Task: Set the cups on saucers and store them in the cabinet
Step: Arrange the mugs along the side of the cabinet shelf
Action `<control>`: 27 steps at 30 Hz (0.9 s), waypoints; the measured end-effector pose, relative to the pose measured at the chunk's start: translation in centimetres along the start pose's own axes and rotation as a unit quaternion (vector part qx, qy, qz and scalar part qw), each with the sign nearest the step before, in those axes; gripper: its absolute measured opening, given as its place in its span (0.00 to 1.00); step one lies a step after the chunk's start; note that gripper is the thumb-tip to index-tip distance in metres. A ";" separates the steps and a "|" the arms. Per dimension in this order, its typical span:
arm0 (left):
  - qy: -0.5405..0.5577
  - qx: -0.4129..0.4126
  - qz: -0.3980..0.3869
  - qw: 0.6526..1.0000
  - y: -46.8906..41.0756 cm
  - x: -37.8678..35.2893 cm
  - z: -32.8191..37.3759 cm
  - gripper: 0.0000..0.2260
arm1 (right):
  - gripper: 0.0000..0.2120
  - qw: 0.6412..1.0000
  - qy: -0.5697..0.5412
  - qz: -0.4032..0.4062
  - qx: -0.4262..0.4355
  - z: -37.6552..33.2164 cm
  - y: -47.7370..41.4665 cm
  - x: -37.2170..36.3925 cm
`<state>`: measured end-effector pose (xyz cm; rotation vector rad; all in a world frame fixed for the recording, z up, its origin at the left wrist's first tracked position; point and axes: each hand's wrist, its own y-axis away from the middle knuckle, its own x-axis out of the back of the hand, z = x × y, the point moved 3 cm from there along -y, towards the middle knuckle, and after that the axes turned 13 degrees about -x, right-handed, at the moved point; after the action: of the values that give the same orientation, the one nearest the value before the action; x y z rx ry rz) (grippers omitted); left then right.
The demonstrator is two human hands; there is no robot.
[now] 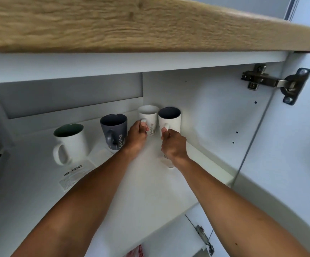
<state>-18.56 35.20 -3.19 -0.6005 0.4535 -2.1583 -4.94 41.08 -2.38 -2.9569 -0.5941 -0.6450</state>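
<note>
Four mugs (113,127) in row on cabinet shelf (141,182)

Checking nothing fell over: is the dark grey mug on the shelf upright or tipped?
Upright: the dark grey mug stands on its base on the shelf, its open mouth facing up.

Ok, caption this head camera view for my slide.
Left-hand grip holds the floral white mug by its handle, right-hand grip the dark-lined white mug, in the cabinet.
</note>
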 end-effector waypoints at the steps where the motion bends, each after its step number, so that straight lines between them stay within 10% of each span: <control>1: 0.000 0.002 -0.005 1.000 -0.2 0.0 0.1 0.16 | 0.20 1.000 0.005 0.003 -0.003 -0.2 0.1 0.0; 19: -0.147 0.021 0.047 0.988 -2.8 -0.1 1.3 0.11 | 0.28 1.000 0.019 0.009 -0.005 0.2 -1.2 -0.8; 27: -0.167 0.021 0.025 0.985 -1.9 -0.1 1.2 0.14 | 0.14 0.990 0.108 -0.087 0.006 0.0 -0.6 0.1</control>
<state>-18.99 36.25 -1.29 -0.8975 0.2362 -1.9653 -5.06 41.70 -2.35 -2.7916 -0.8356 -0.9580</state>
